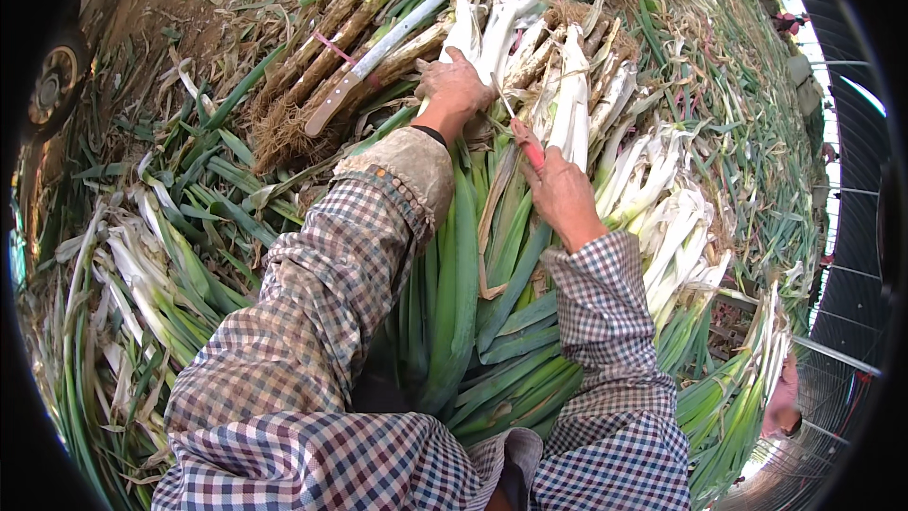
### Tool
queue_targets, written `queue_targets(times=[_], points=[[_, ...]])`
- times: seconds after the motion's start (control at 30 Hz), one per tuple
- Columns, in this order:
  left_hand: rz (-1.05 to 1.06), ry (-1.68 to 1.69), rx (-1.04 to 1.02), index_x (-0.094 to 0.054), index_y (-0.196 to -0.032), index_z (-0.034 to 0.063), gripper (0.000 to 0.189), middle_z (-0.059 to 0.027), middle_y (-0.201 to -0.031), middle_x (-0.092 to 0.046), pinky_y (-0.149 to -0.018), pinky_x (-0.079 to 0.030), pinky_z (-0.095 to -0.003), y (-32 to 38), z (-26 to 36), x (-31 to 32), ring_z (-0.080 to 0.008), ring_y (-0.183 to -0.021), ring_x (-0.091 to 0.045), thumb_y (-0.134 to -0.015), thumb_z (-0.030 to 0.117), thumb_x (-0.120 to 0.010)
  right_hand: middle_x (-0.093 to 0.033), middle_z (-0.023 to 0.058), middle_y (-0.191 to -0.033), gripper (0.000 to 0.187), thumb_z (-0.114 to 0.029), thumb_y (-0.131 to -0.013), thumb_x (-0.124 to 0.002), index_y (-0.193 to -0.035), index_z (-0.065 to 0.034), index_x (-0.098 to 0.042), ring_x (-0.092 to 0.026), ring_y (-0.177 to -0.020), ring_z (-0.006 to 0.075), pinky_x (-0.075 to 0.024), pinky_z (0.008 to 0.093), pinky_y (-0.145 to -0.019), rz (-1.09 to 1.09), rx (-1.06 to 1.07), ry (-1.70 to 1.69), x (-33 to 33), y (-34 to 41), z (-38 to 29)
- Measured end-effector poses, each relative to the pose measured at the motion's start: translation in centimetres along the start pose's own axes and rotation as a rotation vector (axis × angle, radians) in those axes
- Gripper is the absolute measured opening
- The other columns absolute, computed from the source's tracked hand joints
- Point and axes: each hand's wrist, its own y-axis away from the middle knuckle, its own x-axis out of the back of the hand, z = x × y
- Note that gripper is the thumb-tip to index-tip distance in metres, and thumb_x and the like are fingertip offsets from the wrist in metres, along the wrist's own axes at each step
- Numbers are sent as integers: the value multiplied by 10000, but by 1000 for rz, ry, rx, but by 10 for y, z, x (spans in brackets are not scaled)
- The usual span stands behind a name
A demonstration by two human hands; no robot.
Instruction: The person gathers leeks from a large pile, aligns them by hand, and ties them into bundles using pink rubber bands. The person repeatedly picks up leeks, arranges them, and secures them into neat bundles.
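Observation:
My right hand [564, 195] is closed on a small knife with a red handle [530, 147]; its thin blade points up and left among the leeks. Beside it, my left hand [454, 89] lies on the white stalks of peeled leeks [496, 32]; whether its fingers grip one is hard to see. A large knife with a wooden handle [333, 103] rests on unpeeled leeks, left of my left hand. Long green leek leaves [454, 277] spread between my forearms towards my body. Another white leek stalk [571, 99] lies just above my right hand.
Unpeeled leeks with brown roots [291, 128] lie at upper left, bound with pink tape. Piles of white-stalked leeks stand at right [674, 227] and left [142, 270]. Leaf scraps [766, 177] cover the ground. A wheel [50, 89] is at far left; part of a person [780, 404] shows at lower right.

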Motion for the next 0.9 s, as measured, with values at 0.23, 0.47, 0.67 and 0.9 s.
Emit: queue_targets(times=[0.23,0.47,0.67,0.9], points=[[-150,213,-240,-393,-1195,-93,797,-194,-927,-639,-743,-509,-347,2,-50,48,-299,-840,-639,-647,396,-704,-594,273,-716,314,-241,-863,-616,-921,15,-444,-604,-679,442,-477,498,-596,58,-55,-204,31,115,18],[37,752,-409,-393,-1329,-9,787,-186,-1136,-549,-850,-483,-388,114,-10,204,-285,-987,-566,-670,267,-723,-583,260,-699,319,-230,-842,-651,-926,6,-455,-608,-672,421,-477,464,-573,101,-277,-249,74,254,68],[-107,777,-1108,-458,-1254,-60,681,-172,-1081,-606,-803,-518,-354,262,125,272,-225,-949,-615,-746,320,-707,-576,252,-672,337,-277,-859,-630,-956,-3,-461,-601,-659,430,-456,481,-576,460,-447,-258,116,354,122],[-243,523,-1279,-454,-1257,-57,689,-183,-1092,-599,-822,-501,-356,405,223,267,-240,-968,-604,-740,324,-704,-636,235,-773,339,-278,-862,-618,-948,28,-499,-640,-706,393,-511,467,-660,147,-562,-88,82,446,217]])
